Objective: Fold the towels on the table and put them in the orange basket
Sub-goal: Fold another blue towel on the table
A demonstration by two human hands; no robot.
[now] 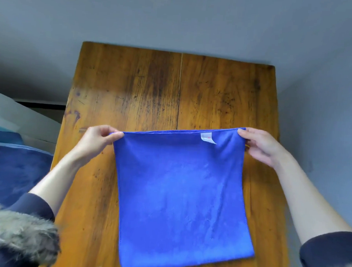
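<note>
You hold the blue towel (pixel 180 186) in the middle of the frame, over the wooden table (pixel 132 86). Your left hand (pixel 97 139) pinches the far left corner between thumb and curled fingers, and your right hand (pixel 260 146) pinches the far right corner in the same way. The far edge looks lifted and stretched between the two hands, while the near part seems to lie on the wood at the lower centre of the frame. A small white label (pixel 207 137) sits near the right corner.

The step in hand is, I think, the first fold. To do it well, keep both corners at the same height and keep the edge tight, so no wrinkle is folded in. Bring the two corners toward you together and lay them exactly on the near corners (the near edge is slightly slanted, so check the alignment first). Then smooth the fold with a flat palm before you release.

The orange basket is not visible in this view.
</note>
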